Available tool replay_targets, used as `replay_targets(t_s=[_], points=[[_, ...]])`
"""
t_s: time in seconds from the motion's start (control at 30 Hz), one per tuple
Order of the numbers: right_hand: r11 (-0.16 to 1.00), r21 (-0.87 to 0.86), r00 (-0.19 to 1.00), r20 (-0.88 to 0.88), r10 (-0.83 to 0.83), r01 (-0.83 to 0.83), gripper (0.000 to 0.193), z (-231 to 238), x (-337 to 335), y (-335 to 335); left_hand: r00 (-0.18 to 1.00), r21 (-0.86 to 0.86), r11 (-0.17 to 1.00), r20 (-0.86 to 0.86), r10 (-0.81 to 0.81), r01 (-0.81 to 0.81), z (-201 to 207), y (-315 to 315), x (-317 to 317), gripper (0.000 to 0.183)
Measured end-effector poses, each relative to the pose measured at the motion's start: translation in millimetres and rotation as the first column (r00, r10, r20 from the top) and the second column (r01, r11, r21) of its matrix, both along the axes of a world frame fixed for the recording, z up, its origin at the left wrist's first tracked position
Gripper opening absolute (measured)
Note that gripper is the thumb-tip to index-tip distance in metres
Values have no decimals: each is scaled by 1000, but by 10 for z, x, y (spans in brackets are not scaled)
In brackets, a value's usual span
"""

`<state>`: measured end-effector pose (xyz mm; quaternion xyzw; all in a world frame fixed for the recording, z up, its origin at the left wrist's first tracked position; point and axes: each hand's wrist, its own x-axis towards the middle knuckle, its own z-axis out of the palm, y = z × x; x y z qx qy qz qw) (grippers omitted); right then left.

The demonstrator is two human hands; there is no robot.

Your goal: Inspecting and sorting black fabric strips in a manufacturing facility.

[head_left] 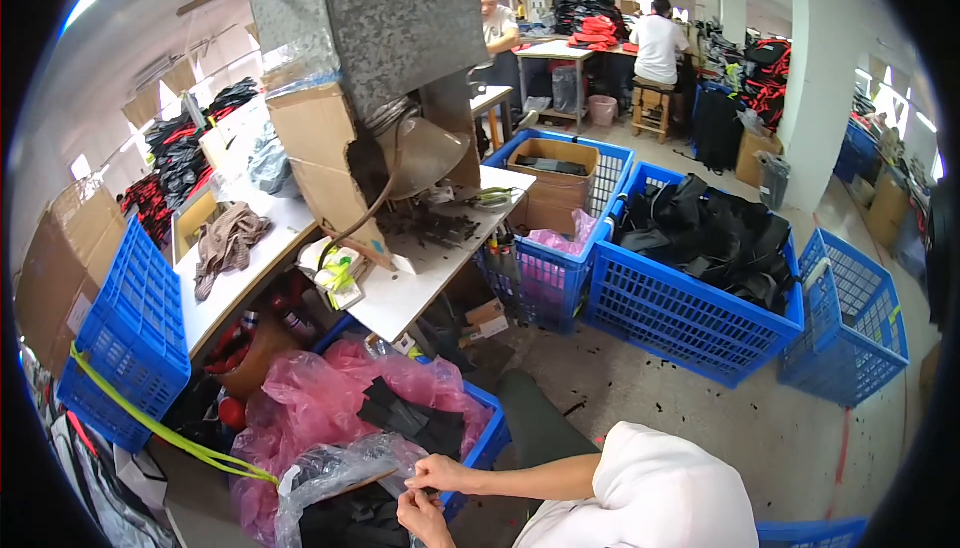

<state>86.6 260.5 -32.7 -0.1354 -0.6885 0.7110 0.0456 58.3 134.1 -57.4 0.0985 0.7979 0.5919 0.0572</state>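
Observation:
My right hand (pixel 441 472) reaches in from the lower right on a bare forearm, and my left hand (pixel 423 519) lies just below it. Both pinch the edge of a crumpled clear plastic bag (pixel 335 470) with dark fabric showing inside it. The bag lies over a pink plastic liner (pixel 300 403) in a blue crate (pixel 489 438). Black fabric pieces (pixel 405 416) lie on the pink liner just above my hands. My white sleeve (pixel 655 493) fills the lower right.
A white worktable (pixel 400 293) carries a cardboard-and-metal machine (pixel 365 68). Blue crates (pixel 690 318) with black garments stand on the concrete floor at right, another blue crate (pixel 130 338) at left. Two people sit at a far table (pixel 560 48).

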Motion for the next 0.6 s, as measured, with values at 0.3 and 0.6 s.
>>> replay_targets(t_s=[0.3, 0.6], points=[[912, 402, 967, -254, 23, 83, 14, 149, 183, -157, 915, -42, 932, -212, 342, -359, 262, 117, 313, 21], [897, 350, 937, -310, -162, 270, 19, 391, 251, -255, 947, 460, 837, 30, 319, -296, 284, 213, 351, 12]])
